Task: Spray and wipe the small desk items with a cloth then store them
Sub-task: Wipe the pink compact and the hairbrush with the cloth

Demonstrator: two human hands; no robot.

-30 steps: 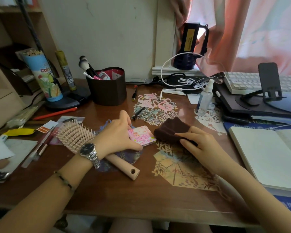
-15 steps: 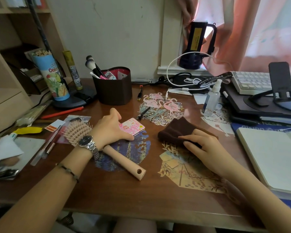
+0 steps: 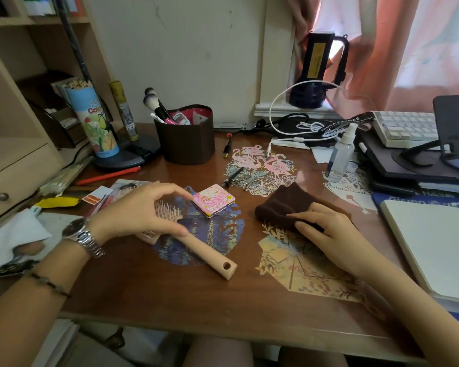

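The left hand [image 3: 141, 210] hides most of the hairbrush [image 3: 167, 221] head.

Brown wooden desk [image 3: 170, 300], pale wall [image 3: 186, 49], pink curtain [image 3: 408, 49].

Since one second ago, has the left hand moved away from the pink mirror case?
Yes. The left hand has left the pink mirror case and hovers over the hairbrush.
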